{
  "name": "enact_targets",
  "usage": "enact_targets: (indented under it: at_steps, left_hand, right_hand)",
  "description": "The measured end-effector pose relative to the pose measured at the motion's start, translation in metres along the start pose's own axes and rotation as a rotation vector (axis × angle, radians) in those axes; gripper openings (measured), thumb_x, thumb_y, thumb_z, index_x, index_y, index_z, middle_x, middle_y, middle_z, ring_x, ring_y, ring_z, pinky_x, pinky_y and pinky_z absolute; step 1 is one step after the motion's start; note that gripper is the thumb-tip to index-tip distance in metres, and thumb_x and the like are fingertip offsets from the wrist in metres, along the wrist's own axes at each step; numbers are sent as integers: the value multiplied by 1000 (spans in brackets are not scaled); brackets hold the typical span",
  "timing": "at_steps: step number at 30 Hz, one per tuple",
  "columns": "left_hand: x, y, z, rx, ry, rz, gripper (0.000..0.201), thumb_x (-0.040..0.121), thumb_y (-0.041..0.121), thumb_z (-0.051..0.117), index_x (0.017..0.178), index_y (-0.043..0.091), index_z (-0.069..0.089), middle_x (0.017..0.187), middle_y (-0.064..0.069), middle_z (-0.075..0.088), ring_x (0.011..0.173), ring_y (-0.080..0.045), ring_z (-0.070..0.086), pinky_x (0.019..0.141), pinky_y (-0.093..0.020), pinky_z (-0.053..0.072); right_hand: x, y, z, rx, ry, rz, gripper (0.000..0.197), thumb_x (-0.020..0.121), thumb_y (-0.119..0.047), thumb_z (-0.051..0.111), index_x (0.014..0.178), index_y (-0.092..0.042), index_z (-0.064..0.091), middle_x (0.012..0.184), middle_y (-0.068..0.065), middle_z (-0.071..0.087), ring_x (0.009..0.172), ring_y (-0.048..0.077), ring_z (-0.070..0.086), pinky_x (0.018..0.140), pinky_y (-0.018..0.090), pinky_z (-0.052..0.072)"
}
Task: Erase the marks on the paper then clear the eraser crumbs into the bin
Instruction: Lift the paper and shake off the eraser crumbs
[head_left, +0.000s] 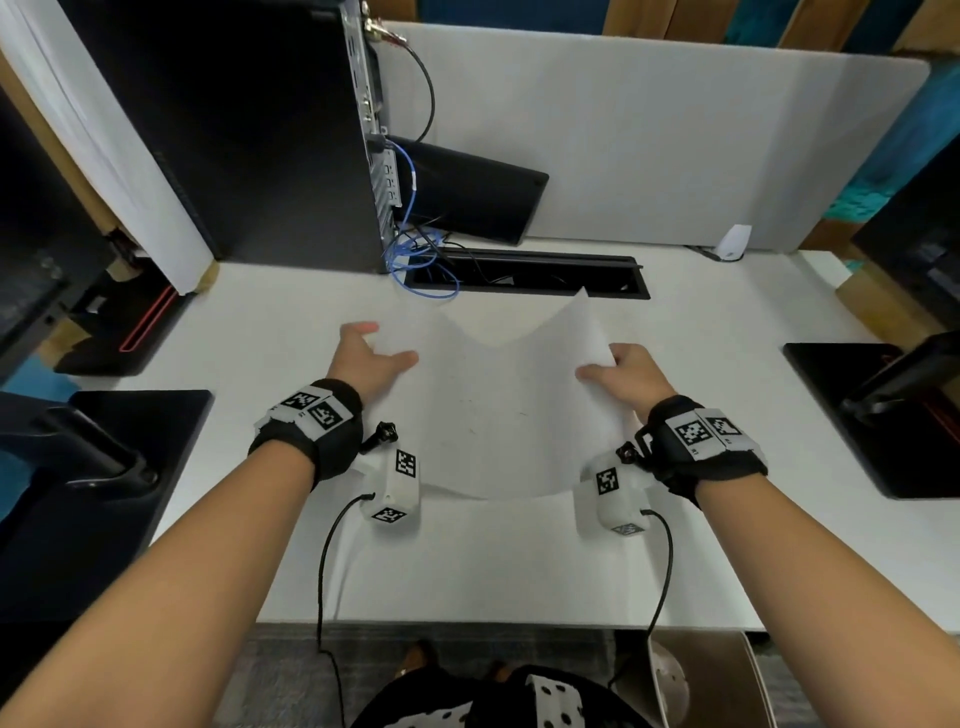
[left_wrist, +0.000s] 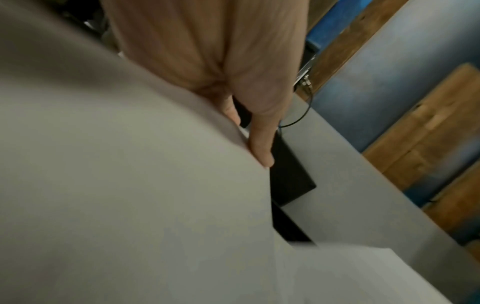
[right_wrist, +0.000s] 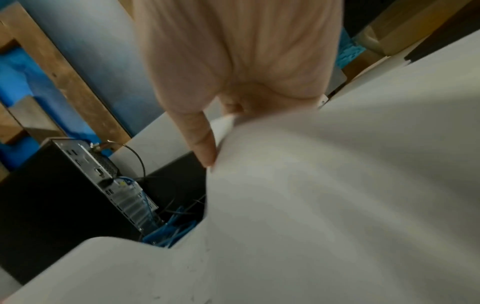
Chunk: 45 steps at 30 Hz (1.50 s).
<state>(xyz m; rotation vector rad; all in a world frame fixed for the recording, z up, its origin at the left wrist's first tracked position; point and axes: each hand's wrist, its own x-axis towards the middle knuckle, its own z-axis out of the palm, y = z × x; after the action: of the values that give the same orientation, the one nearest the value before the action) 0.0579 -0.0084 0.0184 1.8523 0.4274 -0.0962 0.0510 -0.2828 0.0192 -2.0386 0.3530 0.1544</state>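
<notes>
Item: paper (head_left: 498, 410), one white sheet, lifted off the surface (head_left: 467, 566) over its middle, sagging into a trough between the two hands. Faint dark specks lie along the sheet's low centre; whether marks or crumbs cannot be told.

Left hand (head_left: 363, 358): grasping the sheet's left edge, thumb on top, fingers (left_wrist: 259, 144) beneath, as the left wrist view shows.

Right hand (head_left: 628, 371): grasping the sheet's right edge, which curls upward above the thumb; a finger (right_wrist: 202, 142) lies along the paper's edge in the right wrist view.

Bin (head_left: 711, 675): on the floor below the near edge of the surface, toward its right corner; partly seen.

Other stock: black computer tower (head_left: 234, 130) at the far left corner; blue cables (head_left: 415, 260) trailing into a cable slot (head_left: 530, 275) along the far edge; grey divider panel (head_left: 649, 140) behind; black monitor bases (head_left: 857, 415) at the left and right edges.
</notes>
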Motion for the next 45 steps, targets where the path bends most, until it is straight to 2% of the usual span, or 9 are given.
enact_targets:
  at_steps: [4,7,10,12,19,26,32,40,45]
  left_hand:
    - [-10,22,-1,-121,-7,147,56,81,7,71,123,18,35,97,0,58,79,-9,56,64,-5,45]
    - [-17,26,2,-160,-16,197,40,82,1,67,116,11,49,90,1,60,73,-5,56,54,-6,45]
    - [-22,21,4,-165,-2,224,14,84,-2,60,87,11,62,78,5,61,70,-12,57,47,-3,44]
    - [-23,15,4,-177,19,243,24,84,-1,59,74,20,59,74,8,60,65,-8,56,46,-2,43]
    - [-29,4,3,-300,173,292,22,84,-1,57,98,15,59,86,5,62,75,-7,58,60,-6,47]
    - [-41,7,3,-406,241,332,27,82,-4,59,100,15,55,83,13,60,73,2,57,57,1,45]
    - [-42,3,4,-347,196,299,31,76,-4,66,100,15,60,82,13,62,75,-4,60,60,-7,48]
    - [-44,2,4,-324,202,295,31,75,-2,68,99,16,59,92,1,65,89,-20,62,81,-29,49]
    - [-44,3,7,-273,189,300,36,76,0,71,110,8,62,103,-5,65,94,-20,62,85,-29,48]
  right_hand:
    - [-3,-15,-4,86,74,-77,13,79,-2,64,89,6,61,82,12,63,79,22,56,69,26,46]
    - [-5,-20,-8,134,120,-108,31,74,-2,62,99,15,56,91,27,63,80,21,54,77,31,44]
    - [-10,-19,-12,174,137,-141,26,75,2,57,98,13,56,84,12,58,77,20,52,69,29,43]
    - [-14,-16,-14,203,163,-170,24,75,3,57,97,14,55,83,10,56,74,19,51,62,27,42]
    - [-28,-1,-12,332,196,-257,16,78,3,68,89,-9,65,79,-8,65,55,-10,62,57,6,50]
    - [-36,-2,-13,468,262,-283,21,77,5,68,90,-11,63,81,-7,64,58,-10,63,57,6,49]
    - [-40,13,-11,379,213,-242,17,73,6,71,75,-9,63,73,-3,64,58,-1,61,62,15,52]
    - [-42,11,-14,431,231,-245,26,72,8,71,75,-17,62,79,-3,64,65,4,63,55,6,50]
    - [-42,7,-14,443,227,-255,27,73,8,71,74,-18,62,78,-5,64,54,-10,61,55,6,49]
